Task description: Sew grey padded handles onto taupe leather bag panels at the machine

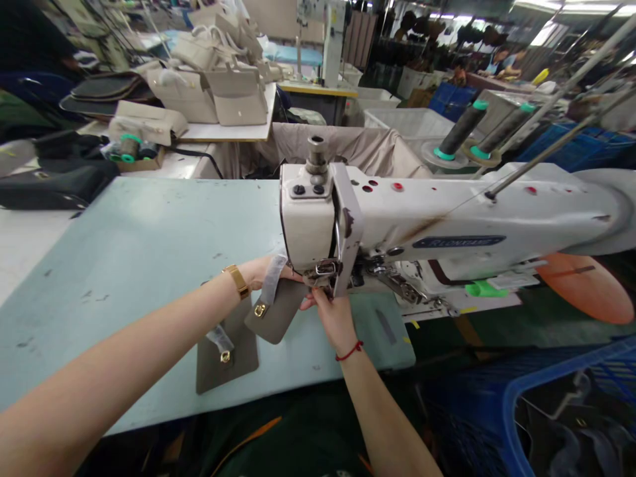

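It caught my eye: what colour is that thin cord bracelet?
The bracelet is red, best in head view.

Pale blue-green tabletop (163, 238); taupe flap (283, 310), gold clasp (259, 309); white sewing machine (427, 212); orange disc (589, 286); blue crate (511, 397).

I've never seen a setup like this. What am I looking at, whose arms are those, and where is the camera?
There is no robot here: these are a person's bare arms, seen in one picture from a camera worn on that person's head, looking forward and down. The big white machine is a sewing machine. The left hand, with a gold band at the wrist, and the right hand, with a red bracelet, are both at a grey-brown panel by the needle area; how firmly each grips is hidden. A second panel with a similar gold-coloured fitting lies on the pale blue-green table. Beige bags stand behind.
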`<state>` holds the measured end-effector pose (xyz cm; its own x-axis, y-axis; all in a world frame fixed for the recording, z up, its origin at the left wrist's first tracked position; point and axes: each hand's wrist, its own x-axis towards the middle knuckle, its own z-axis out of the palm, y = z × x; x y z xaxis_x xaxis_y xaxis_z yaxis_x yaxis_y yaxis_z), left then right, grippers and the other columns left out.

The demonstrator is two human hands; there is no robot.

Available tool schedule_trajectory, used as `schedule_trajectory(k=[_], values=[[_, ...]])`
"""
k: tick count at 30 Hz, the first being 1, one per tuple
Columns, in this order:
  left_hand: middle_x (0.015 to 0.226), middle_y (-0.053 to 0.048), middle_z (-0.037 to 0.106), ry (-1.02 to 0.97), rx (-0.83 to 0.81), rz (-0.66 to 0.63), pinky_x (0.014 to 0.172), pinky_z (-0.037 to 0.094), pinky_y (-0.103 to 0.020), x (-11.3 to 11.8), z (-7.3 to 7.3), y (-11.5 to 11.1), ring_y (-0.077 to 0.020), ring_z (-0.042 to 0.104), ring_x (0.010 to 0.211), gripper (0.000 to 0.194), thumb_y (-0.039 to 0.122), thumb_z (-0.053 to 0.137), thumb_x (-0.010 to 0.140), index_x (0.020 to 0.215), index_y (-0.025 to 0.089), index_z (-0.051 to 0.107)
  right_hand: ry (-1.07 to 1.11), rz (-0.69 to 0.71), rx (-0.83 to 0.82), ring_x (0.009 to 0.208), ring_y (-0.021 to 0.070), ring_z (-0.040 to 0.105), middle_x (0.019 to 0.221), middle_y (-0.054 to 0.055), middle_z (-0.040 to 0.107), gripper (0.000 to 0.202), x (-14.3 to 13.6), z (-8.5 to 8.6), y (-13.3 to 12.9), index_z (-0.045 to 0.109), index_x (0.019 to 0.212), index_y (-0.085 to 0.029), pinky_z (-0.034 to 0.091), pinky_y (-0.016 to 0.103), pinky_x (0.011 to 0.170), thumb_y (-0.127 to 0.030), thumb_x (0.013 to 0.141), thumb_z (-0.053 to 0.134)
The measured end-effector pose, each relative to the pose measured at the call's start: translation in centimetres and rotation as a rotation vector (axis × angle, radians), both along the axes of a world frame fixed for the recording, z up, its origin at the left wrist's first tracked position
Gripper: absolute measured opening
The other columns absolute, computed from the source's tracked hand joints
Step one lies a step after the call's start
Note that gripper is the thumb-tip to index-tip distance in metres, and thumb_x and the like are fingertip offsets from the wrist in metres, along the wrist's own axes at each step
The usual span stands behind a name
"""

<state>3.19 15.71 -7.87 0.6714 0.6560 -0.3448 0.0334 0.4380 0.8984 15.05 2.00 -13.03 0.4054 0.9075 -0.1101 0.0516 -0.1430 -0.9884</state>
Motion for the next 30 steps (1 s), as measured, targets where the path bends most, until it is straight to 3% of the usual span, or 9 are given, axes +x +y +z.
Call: schedule_trajectory(k=[3, 6, 13, 23, 26, 30], values=[[0.067, -0.012, 0.072, 0.036, -0.063, -0.208, 0.055, 0.057, -0.042, -0.2, -0.5, 0.1, -0.0313, 0.068, 0.060, 0.030, 0.009, 0.077, 0.054, 0.083, 0.003, 0.071, 0.001, -0.015, -0.010, 0.079, 0.0203, 0.066, 0.062, 0.005, 0.070, 0.033, -0.1, -0.1, 0.1, 0.071, 0.075, -0.014, 0.047, 0.027, 0.078, -0.034, 0.088, 0.048], [0.075, -0.010, 0.073, 0.021, -0.063, -0.283, 0.059, 0.056, -0.035, -0.3, -1.0, 0.3, -0.0258, 0.068, 0.064, 0.032, 0.014, 0.075, 0.060, 0.090, 0.004, 0.071, -0.004, -0.017, -0.026, 0.075, 0.0208, 0.065, 0.063, 0.006, 0.070, 0.036, -0.1, -0.2, 0.0, 0.070, 0.070, -0.014, 0.047, 0.027, 0.072, -0.037, 0.087, 0.048], [0.075, -0.007, 0.073, -0.009, -0.036, -0.279, 0.062, 0.055, -0.033, -0.4, -1.4, 0.4, -0.0232, 0.067, 0.066, 0.032, 0.013, 0.073, 0.062, 0.092, 0.002, 0.069, -0.005, -0.021, -0.037, 0.074, 0.0216, 0.065, 0.060, 0.006, 0.068, 0.038, 0.0, -0.4, 0.0, 0.070, 0.070, -0.014, 0.047, 0.027, 0.070, -0.041, 0.087, 0.049], [0.070, -0.007, 0.072, 0.044, -0.006, -0.273, 0.062, 0.057, -0.037, -0.6, -1.5, 0.9, -0.0298, 0.068, 0.069, 0.019, 0.020, 0.080, 0.052, 0.069, 0.016, 0.073, -0.014, -0.095, -0.038, 0.081, 0.0202, 0.066, 0.069, 0.006, 0.072, 0.043, -0.7, -0.2, 0.2, 0.070, 0.057, -0.018, 0.046, 0.026, 0.078, -0.039, 0.088, 0.049], [0.075, -0.007, 0.073, 0.055, 0.051, -0.368, 0.069, 0.056, -0.035, -0.5, -1.2, 1.3, -0.0280, 0.068, 0.077, 0.021, 0.023, 0.078, 0.058, 0.076, 0.014, 0.073, -0.022, -0.107, -0.044, 0.081, 0.0196, 0.067, 0.070, 0.006, 0.072, 0.041, -0.9, -0.1, 0.2, 0.071, 0.058, -0.018, 0.046, 0.025, 0.077, -0.035, 0.088, 0.049], [0.086, -0.007, 0.074, 0.060, 0.139, -0.490, 0.072, 0.055, -0.031, -0.4, -1.1, 1.9, -0.0215, 0.067, 0.078, 0.034, 0.022, 0.070, 0.068, 0.099, 0.009, 0.068, -0.035, -0.096, -0.046, 0.079, 0.0183, 0.066, 0.070, 0.004, 0.072, 0.036, -1.0, 0.4, 0.2, 0.072, 0.060, -0.017, 0.045, 0.023, 0.072, -0.028, 0.085, 0.049]])
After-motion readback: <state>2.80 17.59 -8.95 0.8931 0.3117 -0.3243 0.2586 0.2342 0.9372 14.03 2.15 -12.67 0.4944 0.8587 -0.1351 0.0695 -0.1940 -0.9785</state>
